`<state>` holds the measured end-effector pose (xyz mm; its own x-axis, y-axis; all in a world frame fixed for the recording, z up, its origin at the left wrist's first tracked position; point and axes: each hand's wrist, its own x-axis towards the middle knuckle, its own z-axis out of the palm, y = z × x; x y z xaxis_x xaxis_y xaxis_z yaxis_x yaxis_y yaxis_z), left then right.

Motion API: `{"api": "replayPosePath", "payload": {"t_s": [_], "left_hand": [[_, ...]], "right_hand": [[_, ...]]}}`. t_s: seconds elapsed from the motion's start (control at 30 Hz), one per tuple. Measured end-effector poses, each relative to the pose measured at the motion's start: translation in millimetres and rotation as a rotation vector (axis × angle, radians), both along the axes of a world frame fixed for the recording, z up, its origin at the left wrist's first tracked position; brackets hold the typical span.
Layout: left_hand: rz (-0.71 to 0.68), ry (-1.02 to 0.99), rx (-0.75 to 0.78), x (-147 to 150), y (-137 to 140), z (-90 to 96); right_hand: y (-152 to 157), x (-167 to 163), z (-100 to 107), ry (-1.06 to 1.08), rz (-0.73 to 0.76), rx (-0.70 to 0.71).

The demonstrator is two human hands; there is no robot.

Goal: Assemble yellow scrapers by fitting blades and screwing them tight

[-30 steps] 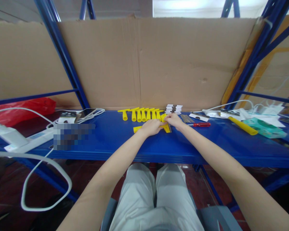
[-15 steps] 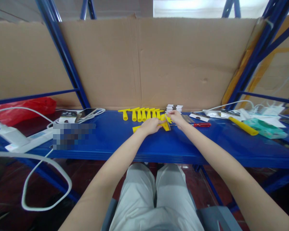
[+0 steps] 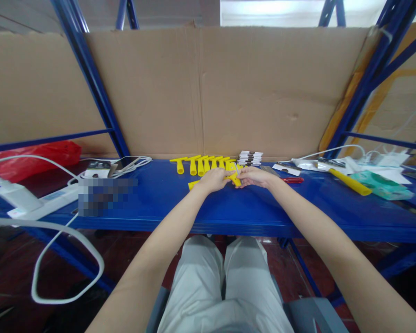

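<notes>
My left hand (image 3: 213, 181) is closed around a yellow plastic scraper (image 3: 235, 180), whose handle end shows to the left of the hand. My right hand (image 3: 254, 177) has its fingers pinched at the scraper's head, where a thin pale metal strip (image 3: 237, 169) stands along the edge. Several more yellow scraper pieces (image 3: 201, 166) are lined up behind my hands. A red-handled screwdriver (image 3: 293, 180) lies beyond my right wrist, partly covered by it. Beside it are grey metal strips (image 3: 269, 170). A stack of white-and-dark small packets (image 3: 250, 158) sits behind my right hand.
A blue shelf top (image 3: 166, 203) is backed by a cardboard sheet (image 3: 263, 92). On the right lie a yellow tube (image 3: 350, 181) and a green packet (image 3: 383, 186). On the left are a white power strip (image 3: 52, 201), cables and a red plastic bag (image 3: 38, 157).
My right hand has come down and slightly left, onto the scraper's head. The scraper has turned and shifted a little left in my left hand.
</notes>
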<state>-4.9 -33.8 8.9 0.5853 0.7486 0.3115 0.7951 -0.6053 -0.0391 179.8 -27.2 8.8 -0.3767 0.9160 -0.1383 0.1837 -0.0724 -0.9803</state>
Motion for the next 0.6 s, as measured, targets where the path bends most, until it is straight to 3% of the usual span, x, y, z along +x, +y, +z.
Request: {"api": "replayPosePath", "payload": {"t_s": [0.6], "left_hand": [[0.079, 0.002, -0.009, 3, -6, -0.8]], "right_hand": [[13, 6, -8, 0.022, 0.060, 0.027]]}}
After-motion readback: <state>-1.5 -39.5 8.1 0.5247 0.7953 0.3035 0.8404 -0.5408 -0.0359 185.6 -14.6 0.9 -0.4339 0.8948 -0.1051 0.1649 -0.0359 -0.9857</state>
